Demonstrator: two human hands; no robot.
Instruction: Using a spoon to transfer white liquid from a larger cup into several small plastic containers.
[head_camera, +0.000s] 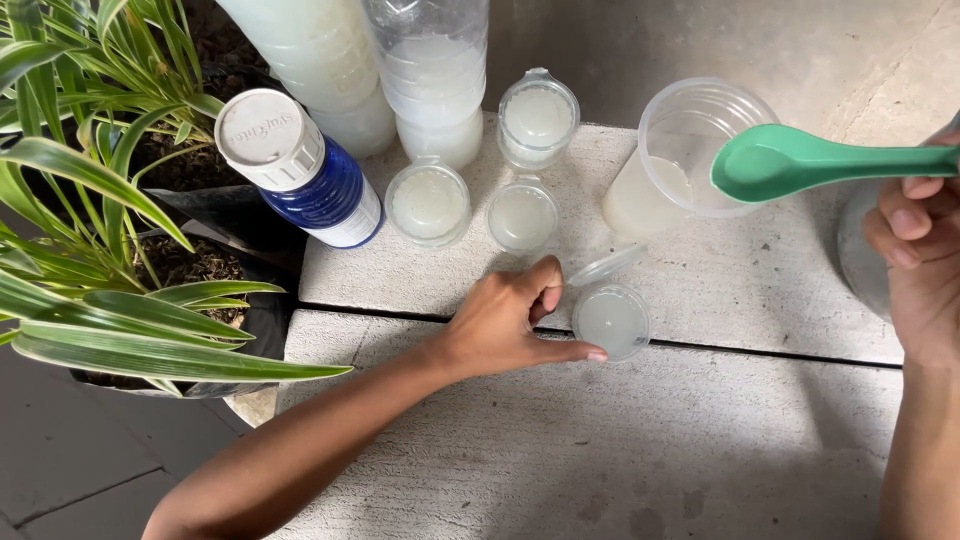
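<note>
The left hand (505, 322) rests on the pale concrete slab (560, 440), fingers loosely spread, thumb and forefinger touching the near side of a small round clear plastic cup (611, 320) that holds cloudy whitish liquid. The cup's hinged clear lid (606, 265) stands open behind it. The right hand (920, 262) is clamped around the handle of a green plastic spoon (790, 162), whose bowl hovers over the rim of a larger clear plastic tub (680, 150); the tub is tilted and holds some whitish liquid.

Behind the left hand sit three more small clear cups of the same liquid: one (428, 203) lidded, one (522, 215) with its lid (538, 118) hinged back. Two tall clear plastic bottles (435, 80) of milky liquid stand at the slab's far edge, beside a blue bottle with a white cap (300, 170). A striped green potted plant (90, 200) crowds the left edge. The near slab is bare, with a dark seam crossing under the small cup.
</note>
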